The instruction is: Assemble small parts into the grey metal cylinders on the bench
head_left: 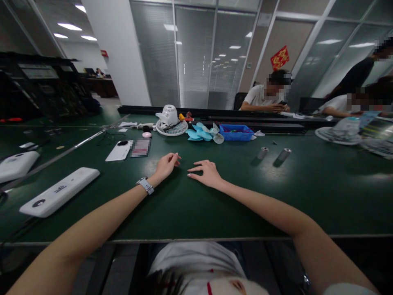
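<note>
My left hand (166, 164) rests on the dark green table (215, 205), fingers loosely curled and pointing right, holding nothing; a watch (145, 185) is on that wrist. My right hand (206, 171) lies beside it, fingers spread with tips touching the table, also holding nothing. The two hands are a few centimetres apart. A white phone (119, 150) lies face down beyond my left hand. A white fan housing (170, 120) and light blue fan blades (202, 133) sit further back.
A blue tray (236, 132) stands behind the blades. Two small grey cylinders (263, 153) (284, 154) lie at the right. White flat devices (59, 191) (16, 164) lie at the left. People sit at the far side. The table's near edge (196, 239) runs below my forearms.
</note>
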The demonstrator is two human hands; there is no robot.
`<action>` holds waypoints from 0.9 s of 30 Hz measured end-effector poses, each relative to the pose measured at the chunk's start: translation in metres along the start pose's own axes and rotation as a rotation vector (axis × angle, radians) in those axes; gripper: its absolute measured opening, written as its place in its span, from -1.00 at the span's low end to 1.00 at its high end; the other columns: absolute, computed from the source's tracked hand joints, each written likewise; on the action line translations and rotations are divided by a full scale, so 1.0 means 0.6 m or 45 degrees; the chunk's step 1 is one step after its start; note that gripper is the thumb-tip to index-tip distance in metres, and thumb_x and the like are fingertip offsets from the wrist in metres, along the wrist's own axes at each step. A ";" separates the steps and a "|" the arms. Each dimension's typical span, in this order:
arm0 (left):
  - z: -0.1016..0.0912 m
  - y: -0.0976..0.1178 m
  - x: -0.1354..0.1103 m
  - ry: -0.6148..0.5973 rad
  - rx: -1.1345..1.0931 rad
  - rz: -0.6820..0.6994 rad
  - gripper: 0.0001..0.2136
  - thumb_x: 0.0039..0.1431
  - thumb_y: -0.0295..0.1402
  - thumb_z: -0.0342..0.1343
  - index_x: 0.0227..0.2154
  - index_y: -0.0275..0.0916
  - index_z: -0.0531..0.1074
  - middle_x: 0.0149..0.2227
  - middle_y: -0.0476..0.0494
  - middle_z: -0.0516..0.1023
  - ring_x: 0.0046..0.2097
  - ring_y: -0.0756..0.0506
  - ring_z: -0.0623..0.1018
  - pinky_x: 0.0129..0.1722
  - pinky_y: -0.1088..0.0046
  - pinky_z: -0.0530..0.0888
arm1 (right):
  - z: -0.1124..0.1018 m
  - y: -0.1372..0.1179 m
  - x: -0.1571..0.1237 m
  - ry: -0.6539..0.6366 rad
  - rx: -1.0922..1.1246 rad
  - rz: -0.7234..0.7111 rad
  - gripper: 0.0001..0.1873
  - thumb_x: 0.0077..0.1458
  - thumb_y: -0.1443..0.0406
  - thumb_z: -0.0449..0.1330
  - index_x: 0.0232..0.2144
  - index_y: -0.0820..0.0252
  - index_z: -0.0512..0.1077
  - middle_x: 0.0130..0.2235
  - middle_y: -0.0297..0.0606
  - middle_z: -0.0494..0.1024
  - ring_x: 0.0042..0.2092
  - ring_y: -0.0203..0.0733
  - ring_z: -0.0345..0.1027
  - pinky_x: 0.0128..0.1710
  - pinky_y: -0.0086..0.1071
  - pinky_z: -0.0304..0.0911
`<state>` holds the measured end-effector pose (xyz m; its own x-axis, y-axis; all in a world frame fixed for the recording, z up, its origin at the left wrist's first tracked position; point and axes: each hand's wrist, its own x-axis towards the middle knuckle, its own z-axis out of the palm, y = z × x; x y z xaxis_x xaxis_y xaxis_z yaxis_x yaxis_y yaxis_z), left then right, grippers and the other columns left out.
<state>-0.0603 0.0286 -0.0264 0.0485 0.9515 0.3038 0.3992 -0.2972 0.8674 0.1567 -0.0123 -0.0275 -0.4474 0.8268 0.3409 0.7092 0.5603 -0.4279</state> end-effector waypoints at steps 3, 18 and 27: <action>0.002 0.002 -0.002 -0.023 0.017 0.009 -0.52 0.17 0.12 -0.01 -0.36 -0.24 0.48 -0.45 -0.13 0.56 -0.38 -0.10 0.55 -0.33 0.38 0.47 | -0.012 0.010 0.007 0.027 0.048 -0.010 -0.75 0.15 0.00 0.24 -0.23 -0.12 0.63 0.00 -0.23 0.56 0.08 0.04 0.30 0.06 0.05 0.12; 0.003 0.003 -0.001 -0.026 0.044 -0.005 -0.51 0.18 0.11 -0.04 -0.34 -0.26 0.49 -0.45 -0.12 0.55 -0.39 -0.09 0.55 -0.35 0.41 0.45 | -0.291 0.332 -0.119 0.772 -0.627 1.080 -0.65 0.17 0.14 0.15 -0.14 0.21 0.60 -0.20 0.02 0.60 -0.19 0.06 0.43 -0.19 -0.17 0.26; 0.005 0.001 -0.002 -0.045 0.030 0.012 -0.50 0.18 0.13 -0.04 -0.33 -0.25 0.49 -0.45 -0.11 0.56 -0.38 -0.09 0.55 -0.34 0.41 0.46 | -0.274 0.325 -0.111 0.796 -0.547 0.985 -0.64 0.19 0.10 0.13 -0.13 0.13 0.60 -0.21 -0.09 0.62 -0.20 0.01 0.45 -0.17 -0.20 0.27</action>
<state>-0.0575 0.0273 -0.0275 0.0842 0.9511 0.2973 0.4197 -0.3045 0.8551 0.4142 0.0337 0.0039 0.4741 0.7082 0.5231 0.8659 -0.2675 -0.4227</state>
